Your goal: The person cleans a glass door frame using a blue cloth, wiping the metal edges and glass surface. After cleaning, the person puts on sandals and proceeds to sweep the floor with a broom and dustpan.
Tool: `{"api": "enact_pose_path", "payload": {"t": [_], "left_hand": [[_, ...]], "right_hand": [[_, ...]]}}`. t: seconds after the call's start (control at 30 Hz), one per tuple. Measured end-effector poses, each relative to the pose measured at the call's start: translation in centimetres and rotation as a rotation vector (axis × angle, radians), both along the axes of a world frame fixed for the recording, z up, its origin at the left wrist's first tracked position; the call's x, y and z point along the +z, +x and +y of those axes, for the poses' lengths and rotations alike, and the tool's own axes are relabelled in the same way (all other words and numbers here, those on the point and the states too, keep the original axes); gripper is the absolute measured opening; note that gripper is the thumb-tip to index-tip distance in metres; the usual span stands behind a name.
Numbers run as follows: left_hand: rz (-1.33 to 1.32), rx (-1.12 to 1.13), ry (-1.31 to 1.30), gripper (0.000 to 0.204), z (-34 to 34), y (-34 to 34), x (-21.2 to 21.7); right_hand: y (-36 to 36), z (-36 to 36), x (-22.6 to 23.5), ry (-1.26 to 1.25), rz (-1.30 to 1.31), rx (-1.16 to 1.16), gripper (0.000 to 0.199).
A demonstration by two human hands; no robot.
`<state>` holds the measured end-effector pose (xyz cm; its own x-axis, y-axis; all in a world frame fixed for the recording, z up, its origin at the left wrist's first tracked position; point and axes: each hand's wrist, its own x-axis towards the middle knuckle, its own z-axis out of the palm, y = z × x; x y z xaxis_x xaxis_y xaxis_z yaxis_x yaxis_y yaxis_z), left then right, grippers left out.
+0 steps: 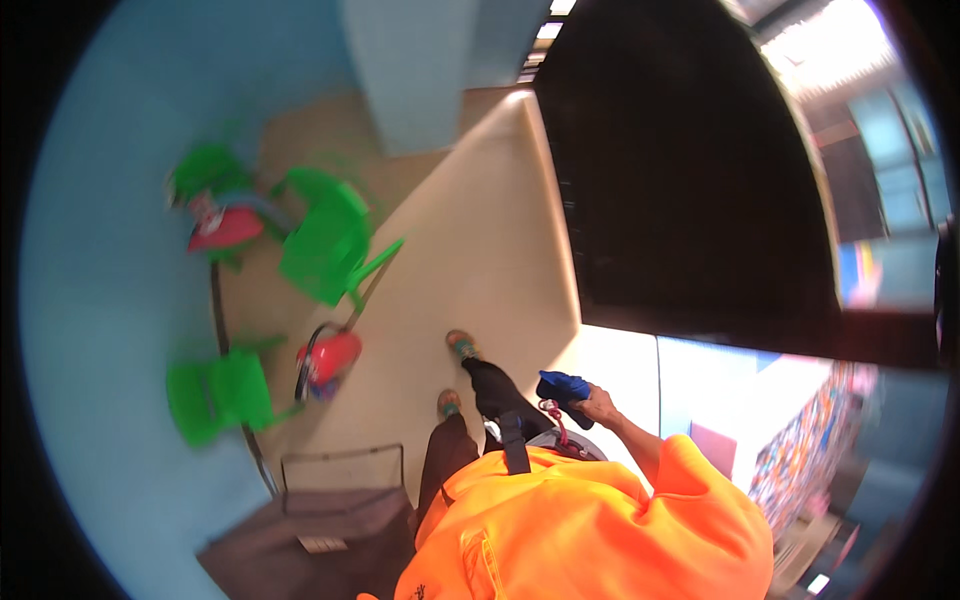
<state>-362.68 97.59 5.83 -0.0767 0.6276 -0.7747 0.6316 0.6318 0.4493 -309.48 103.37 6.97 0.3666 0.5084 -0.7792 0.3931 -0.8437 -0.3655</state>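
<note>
The person's right hand (597,405) is out in front of the right hip, its grip closed around a crumpled, soft-looking blue-and-black bundle (563,386). The bundle juts from the finger side of the hand, toward the legs, above the smooth tan floor (480,230). Just beside it, nearer the body, hangs a thin red-and-white cord (552,410) (whether the two touch, I cannot tell). The left hand is out of view, so I cannot tell the state of its grip.

The person wears a bright orange long-waisted top (600,510), with a black webbing strap (514,440) at the waist, dark trousers (492,388) and multicoloured shoes (462,345) planted on the floor.

Well apart, to the left, a bright green plastic chair (325,240) stands near a red rounded cylinder with a black hose (333,356); another green plastic chair (220,395) is by the pale blue wall (110,300). At lower left sits a dark brown boxy object (260,545). To the right rises a large, flat black panel (690,180).
</note>
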Motion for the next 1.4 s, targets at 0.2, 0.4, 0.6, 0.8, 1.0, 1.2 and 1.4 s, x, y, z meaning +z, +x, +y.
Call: {"api": "enact_pose_path", "payload": {"t": [0.2,0.4,0.6,0.8,1.0,1.2,1.4], "left_hand": [[-0.200,0.461,-0.241,0.021,13.6,2.0,-7.2],[-0.371,0.046,-0.052,0.022,29.3,9.8,-8.9],[-0.573,-0.304,-0.098,0.023,28.4,24.9,-4.8],[-0.685,-0.965,0.208,0.034,15.9,41.0,2.5],[-0.982,-1.219,0.256,0.049,3.1,59.4,10.0],[-1.109,-1.200,-0.097,0.053,-3.6,69.8,10.3],[-1.059,-1.421,0.016,0.079,-3.1,81.6,11.4]], "right_hand": [[-0.8,-5.8,0.4,-0.025,-0.111,-0.200,0.048],[-0.9,-8.4,1.7,0.003,-0.140,-0.592,0.039],[1.0,-10.1,2.5,0.309,-0.187,-0.725,0.038],[4.6,-16.4,6.4,0.619,-0.195,-0.722,0.042],[12.0,-23.3,10.1,0.846,-0.290,-0.572,0.042],[20.4,-27.3,12.8,0.974,-0.289,-0.784,0.033],[31.2,-26.3,11.5,1.035,0.009,-1.193,0.031]]}}
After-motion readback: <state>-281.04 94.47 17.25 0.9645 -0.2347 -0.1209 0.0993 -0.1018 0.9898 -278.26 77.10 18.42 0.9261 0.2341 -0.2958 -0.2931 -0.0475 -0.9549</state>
